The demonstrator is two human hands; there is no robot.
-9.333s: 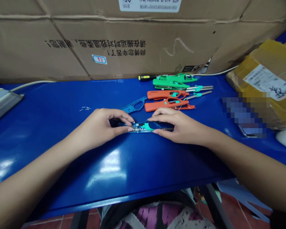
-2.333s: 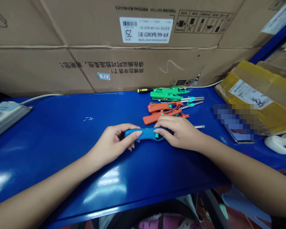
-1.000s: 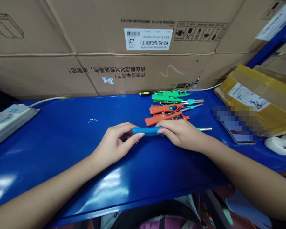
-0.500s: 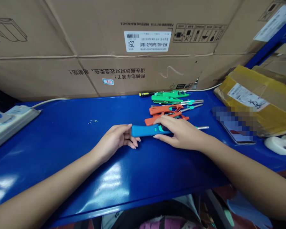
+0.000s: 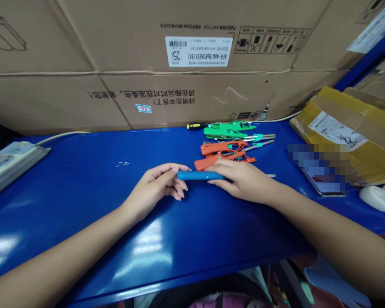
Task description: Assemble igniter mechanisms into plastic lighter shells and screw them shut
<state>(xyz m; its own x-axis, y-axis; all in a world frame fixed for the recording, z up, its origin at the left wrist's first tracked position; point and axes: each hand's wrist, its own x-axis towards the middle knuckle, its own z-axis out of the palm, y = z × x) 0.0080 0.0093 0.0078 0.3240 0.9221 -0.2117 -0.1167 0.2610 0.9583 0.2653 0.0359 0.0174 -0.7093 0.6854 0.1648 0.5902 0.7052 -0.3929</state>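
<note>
A blue long-nosed gas lighter (image 5: 197,175) lies level across the space between my hands, its narrow edge facing up. My right hand (image 5: 244,179) is closed around its front half, hiding the trigger area; the metal tip shows beyond the fingers. At the handle's butt end, my left hand (image 5: 163,182) pinches with thumb and fingertips, other fingers curled. Just behind the right hand lie orange lighters (image 5: 211,161), with wires showing and their casings apparently opened. Green lighters (image 5: 227,128) of the same kind sit farther back.
A black-and-yellow screwdriver (image 5: 197,126) lies by the large cardboard box (image 5: 131,51) at the back. Small white slivers (image 5: 122,164) rest on the blue table (image 5: 83,184). A power strip (image 5: 16,167) is at left; a phone (image 5: 321,173), taped carton (image 5: 349,132) and white object (image 5: 377,199) are at right.
The blue lighter has been rolled about its length, from its broad side showing to its narrow edge. Both hands stay on it. The camera view has shifted slightly.
</note>
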